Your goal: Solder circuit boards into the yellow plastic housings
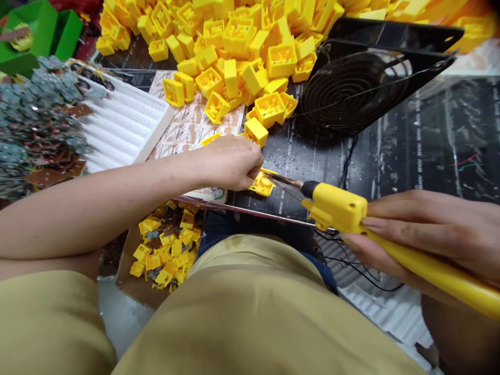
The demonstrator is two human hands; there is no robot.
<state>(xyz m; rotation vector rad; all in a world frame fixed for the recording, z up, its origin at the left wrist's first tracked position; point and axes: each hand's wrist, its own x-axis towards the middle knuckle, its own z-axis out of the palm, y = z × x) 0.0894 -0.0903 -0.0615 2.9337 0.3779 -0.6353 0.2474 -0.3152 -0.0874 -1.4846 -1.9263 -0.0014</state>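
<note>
My right hand (425, 234) is closed around a yellow soldering iron (339, 207) with a thin guide tube beside its tip. The tip reaches a small open yellow plastic housing (262, 183) near the table's front edge. My left hand (236, 161) is closed, its fingertips at the left side of that housing, pressing or gripping it. The hand hides part of the housing. Just behind my left hand stands another yellow housing (257, 131).
A heap of yellow housings (238, 36) covers the back. A black fan (351, 88) stands right of it. At left are a white foam tray (125, 125), wired parts (35, 120) and green bins (31, 31). Below the edge sits a box of yellow housings (167, 255).
</note>
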